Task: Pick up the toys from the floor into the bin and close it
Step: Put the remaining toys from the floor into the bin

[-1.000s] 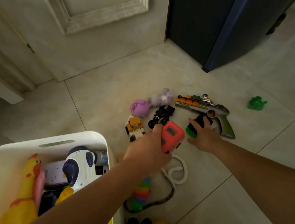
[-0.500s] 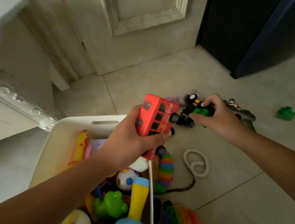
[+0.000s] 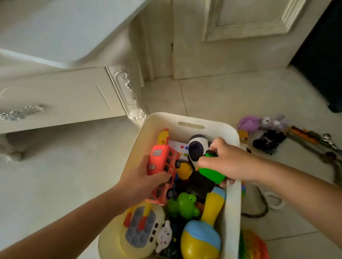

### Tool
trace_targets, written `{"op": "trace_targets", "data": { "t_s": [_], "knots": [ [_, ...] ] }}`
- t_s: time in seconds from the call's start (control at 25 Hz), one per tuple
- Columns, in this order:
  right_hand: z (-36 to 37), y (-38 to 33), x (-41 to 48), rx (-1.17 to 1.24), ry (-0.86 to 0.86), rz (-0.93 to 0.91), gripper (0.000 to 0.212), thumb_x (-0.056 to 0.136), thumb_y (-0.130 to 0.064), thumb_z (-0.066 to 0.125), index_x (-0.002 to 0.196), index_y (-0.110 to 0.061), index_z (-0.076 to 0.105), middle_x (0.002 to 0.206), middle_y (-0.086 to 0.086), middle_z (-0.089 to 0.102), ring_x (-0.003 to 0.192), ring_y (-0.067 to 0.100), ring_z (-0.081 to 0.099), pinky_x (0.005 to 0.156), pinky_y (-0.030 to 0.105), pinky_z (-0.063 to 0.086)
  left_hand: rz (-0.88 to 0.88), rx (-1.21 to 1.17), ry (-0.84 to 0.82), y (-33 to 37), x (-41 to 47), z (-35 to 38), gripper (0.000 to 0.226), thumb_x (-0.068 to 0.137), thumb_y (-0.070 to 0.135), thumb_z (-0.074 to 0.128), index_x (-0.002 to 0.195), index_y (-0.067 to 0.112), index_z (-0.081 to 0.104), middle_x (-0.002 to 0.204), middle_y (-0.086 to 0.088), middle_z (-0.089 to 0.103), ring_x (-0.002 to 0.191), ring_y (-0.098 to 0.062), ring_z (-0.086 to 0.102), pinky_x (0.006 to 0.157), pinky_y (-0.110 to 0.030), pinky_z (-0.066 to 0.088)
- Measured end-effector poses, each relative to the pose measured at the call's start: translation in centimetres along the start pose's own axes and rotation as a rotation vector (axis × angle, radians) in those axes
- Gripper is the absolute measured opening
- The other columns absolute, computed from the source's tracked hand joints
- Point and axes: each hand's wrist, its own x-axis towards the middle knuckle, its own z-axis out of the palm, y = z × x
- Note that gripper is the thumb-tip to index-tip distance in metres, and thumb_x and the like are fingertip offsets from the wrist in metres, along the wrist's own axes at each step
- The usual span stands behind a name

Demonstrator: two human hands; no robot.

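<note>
A room with a floor (image 3: 225, 95) of pale, glossy tiles. A white carved cabinet (image 3: 50, 102) with one silver drawer handle stands at the left, one cream panelled door (image 3: 239, 20) at the back, and dark furniture at the far right.

One open cream bin (image 3: 187, 117) sits on the floor in the middle, crowded with toys, among them one yellow rubber chicken (image 3: 163, 137), one green frog (image 3: 183, 204) and one yellow and blue rattle (image 3: 204, 236).

Two bare arms reach over the bin. The left hand (image 3: 141, 179) has its fingers wrapped round one red toy bus (image 3: 165, 171), held over the toys inside. The right hand (image 3: 230, 161) has its fingers closed round one green toy car (image 3: 211, 173), also above the bin's contents.

On the floor to the right of the bin lie two purple plush toys (image 3: 248, 123), one black toy car (image 3: 269, 141), one long toy gun (image 3: 322, 149), one white ring (image 3: 274, 199) on a dark cord, and one rainbow bubble pad (image 3: 253, 248) just beside the bin's near corner.
</note>
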Motion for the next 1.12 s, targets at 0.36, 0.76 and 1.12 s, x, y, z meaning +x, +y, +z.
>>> {"op": "trace_targets", "data": {
  "t_s": [0.36,0.76,1.12],
  "knots": [
    [5.6,1.5,0.4,-0.314,-0.01,-0.123,0.083,0.081,-0.056,0.065,0.147,-0.036,0.02,0.134,0.005,0.036,0.116,0.023,0.051,0.092,0.03,0.046,0.137,0.243,-0.113,-2.9,0.5,3.6,0.104,0.086,0.025,0.065,0.143,0.051,-0.017,0.138,-0.002,0.043,0.078,-0.009,0.066,0.054,-0.014,0.052],
    [5.8,3.1,2.4,-0.608,0.097,-0.182,0.042,0.091,-0.017,0.06,0.131,-0.019,0.047,0.122,0.013,0.045,0.107,0.036,0.055,0.08,0.035,0.044,0.356,1.073,0.15,-2.7,0.6,5.6,0.087,0.096,0.037,0.045,0.142,0.041,-0.029,0.147,-0.007,0.019,0.099,-0.024,0.059,0.072,-0.032,0.055],
    [6.5,3.9,1.3,-0.645,0.307,-0.261,0.052,0.091,-0.028,0.062,0.133,-0.021,0.031,0.117,0.008,0.047,0.097,0.031,0.061,0.061,0.034,0.037,0.45,1.232,0.158,-2.6,1.7,6.3,0.093,0.092,0.047,0.044,0.134,0.043,-0.039,0.139,-0.008,0.031,0.102,-0.024,0.052,0.063,-0.028,0.046]
  ]
}}
